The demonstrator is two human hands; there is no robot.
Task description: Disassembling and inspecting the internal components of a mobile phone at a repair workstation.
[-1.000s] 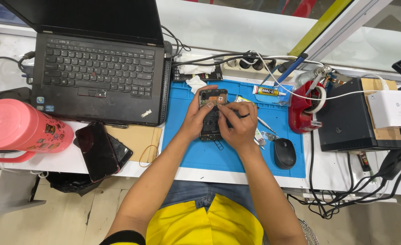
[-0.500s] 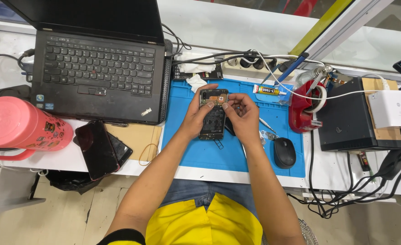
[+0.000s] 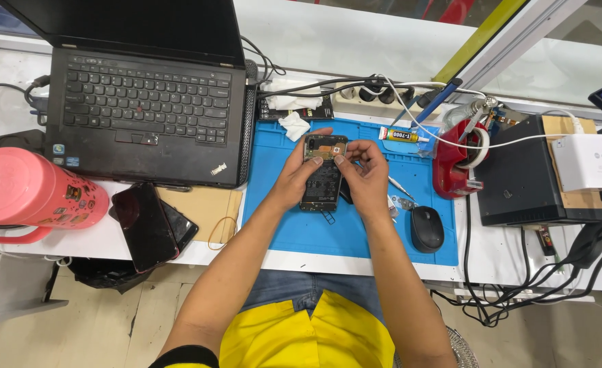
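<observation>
Mid-disassembly: left hand [image 3: 294, 180] cradles the opened phone [image 3: 323, 174] from the side, held just above the blue mat [image 3: 294, 232], while right hand [image 3: 364, 176] has thumb and forefinger pressed together in a pinch at its upper edge, on something too small to tell. Next move likely needs a fine, steady pull; the tweezers [image 3: 400, 187] lie near on the mat, glue tube [image 3: 400, 135] and laptop [image 3: 144, 116] beyond.

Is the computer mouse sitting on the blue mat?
Yes, the black computer mouse lies on the blue mat near its right edge, just beside the person's right hand.
</observation>
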